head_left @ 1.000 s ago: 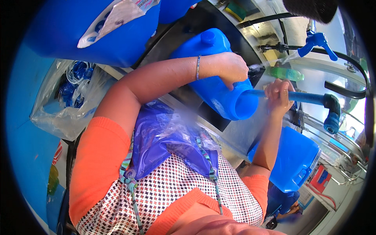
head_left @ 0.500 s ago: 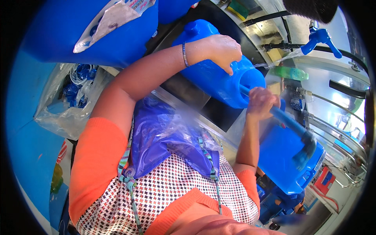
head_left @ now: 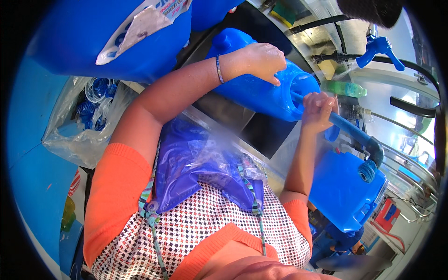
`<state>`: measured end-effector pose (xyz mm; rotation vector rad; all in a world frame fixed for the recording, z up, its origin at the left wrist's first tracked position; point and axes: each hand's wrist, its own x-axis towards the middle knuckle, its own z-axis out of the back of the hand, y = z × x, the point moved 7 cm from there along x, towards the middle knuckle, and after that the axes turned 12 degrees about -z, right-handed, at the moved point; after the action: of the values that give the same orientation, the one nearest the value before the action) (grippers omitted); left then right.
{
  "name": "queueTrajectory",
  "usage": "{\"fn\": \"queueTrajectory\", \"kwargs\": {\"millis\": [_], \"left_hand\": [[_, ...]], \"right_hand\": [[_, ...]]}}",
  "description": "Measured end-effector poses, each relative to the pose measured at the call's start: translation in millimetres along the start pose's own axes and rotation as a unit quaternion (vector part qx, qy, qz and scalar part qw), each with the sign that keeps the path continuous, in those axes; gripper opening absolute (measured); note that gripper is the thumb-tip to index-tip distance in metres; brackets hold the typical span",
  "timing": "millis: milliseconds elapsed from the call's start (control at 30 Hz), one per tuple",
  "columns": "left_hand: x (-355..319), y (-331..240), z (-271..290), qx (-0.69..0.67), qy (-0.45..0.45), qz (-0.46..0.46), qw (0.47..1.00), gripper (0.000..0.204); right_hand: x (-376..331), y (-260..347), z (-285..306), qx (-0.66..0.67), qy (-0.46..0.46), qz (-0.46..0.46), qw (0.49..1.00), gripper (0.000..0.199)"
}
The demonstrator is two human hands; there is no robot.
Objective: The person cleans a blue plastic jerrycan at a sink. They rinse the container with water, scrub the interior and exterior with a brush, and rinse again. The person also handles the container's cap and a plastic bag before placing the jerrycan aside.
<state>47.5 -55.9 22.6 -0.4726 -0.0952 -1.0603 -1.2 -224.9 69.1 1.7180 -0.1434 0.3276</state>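
A person in an orange top and a checked apron holds a blue jerrycan tipped on its side over a dark steel sink, its round mouth turned toward the blue pipe. The left hand lies on top of the jerrycan, fingers curled down over its upper wall and pressing it; a thin bracelet circles that wrist. The right hand is closed around a blue pipe just at the jerrycan's mouth, fingers wrapped tight about it. From the hand the pipe runs away from the jerrycan to a dark elbow joint.

Below that elbow, on the far side of the pipe from the jerrycan, stands a second blue can with a threaded cap on its upper corner. Beyond the jerrycan's mouth a green plastic bottle lies on the steel surface, and above it a blue tap handle sits on a black line. On the other side of the jerrycan, behind the left forearm, a large blue drum carries a torn paper label. Beneath the drum, well apart from the jerrycan, a clear plastic bag holds blue caps.
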Motion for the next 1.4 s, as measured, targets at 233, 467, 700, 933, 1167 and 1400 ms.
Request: {"fn": "queueTrajectory", "kwargs": {"millis": [233, 467, 700, 933, 1167, 1400], "left_hand": [[-2.1, -2.2, 1.0, -0.001, -0.014, -0.009, 1.000, 0.043], [9.7, -17.0, -1.2, -0.011, 0.006, -0.058, 0.998, 0.042], [11.6, -21.4, -3.5, -0.010, 0.013, -0.067, 0.998, 0.041], [7.6, -10.3, -1.5, -0.008, 0.033, -0.056, 0.998, 0.043], [5.3, -5.9, 2.3, 0.001, 0.008, -0.080, 0.997, 0.045], [0.5, 7.5, 4.2, -0.002, -0.017, -0.035, 0.999, 0.043]], "right_hand": [[16.1, 41.5, 28.4, -0.032, -0.022, 0.001, 0.999, 0.035], [12.3, 14.6, 8.8, -0.005, 0.015, -0.028, 0.999, 0.038], [23.5, 21.9, 32.7, -0.009, -0.110, -0.022, 0.994, 0.045], [-1.0, -10.7, -8.6, 0.102, 0.169, -0.077, 0.977, 0.059], [12.2, 108.9, 48.3, 0.310, -0.002, -0.069, 0.948, 0.055], [-10.8, 77.2, 66.4, 0.219, -0.139, -0.020, 0.966, 0.051]]}}
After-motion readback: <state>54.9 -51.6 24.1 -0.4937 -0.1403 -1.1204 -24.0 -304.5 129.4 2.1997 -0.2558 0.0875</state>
